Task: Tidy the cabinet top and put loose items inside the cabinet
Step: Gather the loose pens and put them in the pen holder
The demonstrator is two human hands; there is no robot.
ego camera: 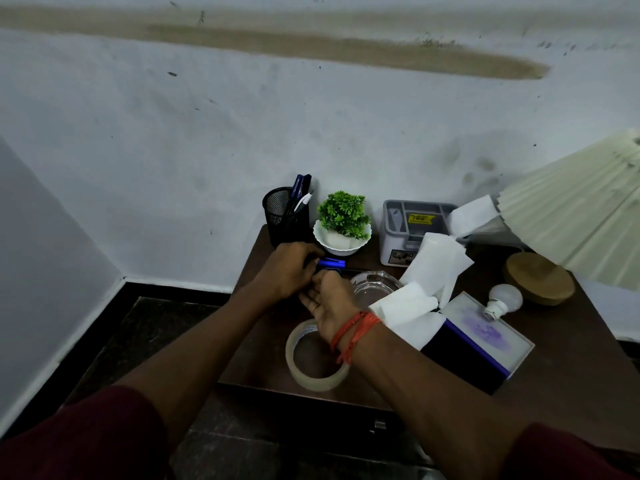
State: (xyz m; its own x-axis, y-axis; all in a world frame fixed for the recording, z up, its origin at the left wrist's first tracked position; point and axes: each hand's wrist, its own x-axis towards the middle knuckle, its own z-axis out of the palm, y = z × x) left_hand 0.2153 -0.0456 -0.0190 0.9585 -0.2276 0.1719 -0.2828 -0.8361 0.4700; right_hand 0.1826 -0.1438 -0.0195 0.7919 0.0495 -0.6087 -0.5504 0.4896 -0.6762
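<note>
On the dark brown cabinet top, both hands meet over blue pens lying in front of the plant bowl. My left hand curls over their left ends. My right hand, with a red thread at the wrist, pinches at them from below; the fingers hide the exact grip. A roll of clear tape lies under my right wrist. A glass ashtray sits just right of the hands. A white bulb rests on the purple tissue box, with loose tissues around it.
At the back stand a black mesh pen cup holding pens, a small green plant in a white bowl and a grey organiser box. A tipped pleated lamp shade with wooden base fills the right. Wall behind, dark floor left.
</note>
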